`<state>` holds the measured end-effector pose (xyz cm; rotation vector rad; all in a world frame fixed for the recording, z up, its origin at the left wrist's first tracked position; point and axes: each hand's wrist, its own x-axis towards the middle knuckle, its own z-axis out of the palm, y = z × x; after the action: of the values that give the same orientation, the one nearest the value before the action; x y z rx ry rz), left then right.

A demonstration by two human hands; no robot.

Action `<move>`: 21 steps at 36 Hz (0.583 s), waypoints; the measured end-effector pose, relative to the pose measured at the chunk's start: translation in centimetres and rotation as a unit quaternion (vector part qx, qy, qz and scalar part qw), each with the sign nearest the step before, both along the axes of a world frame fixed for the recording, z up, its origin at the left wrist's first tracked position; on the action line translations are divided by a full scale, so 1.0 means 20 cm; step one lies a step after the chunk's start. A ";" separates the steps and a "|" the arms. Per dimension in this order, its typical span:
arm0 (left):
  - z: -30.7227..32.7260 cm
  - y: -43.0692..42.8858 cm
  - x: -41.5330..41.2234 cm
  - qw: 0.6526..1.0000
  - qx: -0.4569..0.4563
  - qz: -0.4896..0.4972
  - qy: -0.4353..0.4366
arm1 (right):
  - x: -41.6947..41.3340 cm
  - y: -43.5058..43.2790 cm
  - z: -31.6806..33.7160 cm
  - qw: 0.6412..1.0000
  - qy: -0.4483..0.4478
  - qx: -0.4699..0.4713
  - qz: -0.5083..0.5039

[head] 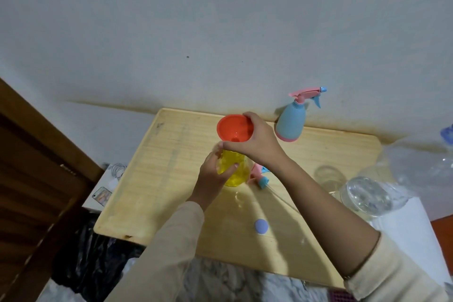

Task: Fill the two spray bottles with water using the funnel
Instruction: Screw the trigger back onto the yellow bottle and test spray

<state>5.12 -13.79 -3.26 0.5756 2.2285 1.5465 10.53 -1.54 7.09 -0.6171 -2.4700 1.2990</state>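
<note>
A yellow see-through spray bottle [235, 174] stands near the middle of the wooden table [171, 179] with its spray head off. My left hand [212, 174] grips its body from the left. An orange funnel [234, 131] sits in the bottle's neck, and my right hand [255, 141] holds the funnel's rim from the right. The removed pink and blue spray head [261, 178] lies on the table just right of the yellow bottle, its thin tube running toward me. A blue spray bottle [291, 122] with a pink base and pink trigger head stands upright at the table's far edge by the wall.
A large clear plastic water bottle [367, 197] lies at the table's right edge, with a clear glass jar [327, 175] beside it. A small blue cap [261, 226] rests on the near part of the table. A phone [101, 196] and cables lie on a lower surface to the left.
</note>
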 end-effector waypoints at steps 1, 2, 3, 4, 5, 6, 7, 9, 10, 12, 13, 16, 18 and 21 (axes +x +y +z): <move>0.00 0.00 0.00 1.000 0.006 0.000 -0.001 | 0.00 0.00 0.00 1.000 0.000 0.001 0.003; 0.00 0.00 0.00 1.000 0.009 0.001 -0.003 | 0.00 0.00 0.00 1.000 0.001 0.002 0.006; 0.00 0.00 0.01 1.000 0.013 0.001 -0.002 | 0.01 0.00 0.01 1.000 0.001 0.003 0.008; 0.00 0.00 0.01 1.000 0.015 0.001 -0.003 | 0.01 0.01 0.01 1.000 0.001 0.003 0.010; 0.00 0.00 0.01 1.000 0.017 -0.002 -0.003 | 0.01 0.01 0.01 1.000 0.001 0.003 0.012; 0.01 0.00 0.02 1.000 0.017 -0.004 -0.004 | 0.02 0.01 0.00 1.000 0.002 0.001 0.013; 0.00 0.00 0.02 1.000 0.019 -0.007 -0.005 | 0.02 0.02 0.00 1.000 0.003 -0.002 0.014; 0.00 0.00 0.01 1.000 0.021 -0.014 -0.009 | 0.03 0.02 0.00 1.000 0.003 -0.007 0.016; 0.00 0.00 0.01 1.000 0.022 -0.018 -0.011 | 0.04 0.02 -0.01 1.000 0.003 -0.007 0.017; 0.00 -0.01 0.01 0.999 0.027 -0.023 -0.015 | 0.04 0.02 -0.01 1.000 0.004 -0.005 0.019; 0.00 -0.01 0.01 0.999 0.032 -0.023 -0.016 | 0.05 0.02 -0.01 1.000 0.004 -0.004 0.020; 0.00 -0.01 0.01 0.999 0.040 -0.025 -0.023 | 0.06 0.02 -0.01 1.000 0.006 -0.003 0.026; 0.00 -0.01 0.01 0.998 0.046 -0.028 -0.026 | 0.06 0.02 0.00 0.999 0.005 0.002 0.033; 0.00 -0.01 0.00 0.998 0.049 -0.032 -0.025 | 0.05 0.03 0.00 0.999 -0.001 0.003 0.037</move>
<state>5.17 -13.97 -3.28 0.6230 2.0860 1.6269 11.62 -0.98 7.09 -0.5297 -2.5186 1.3182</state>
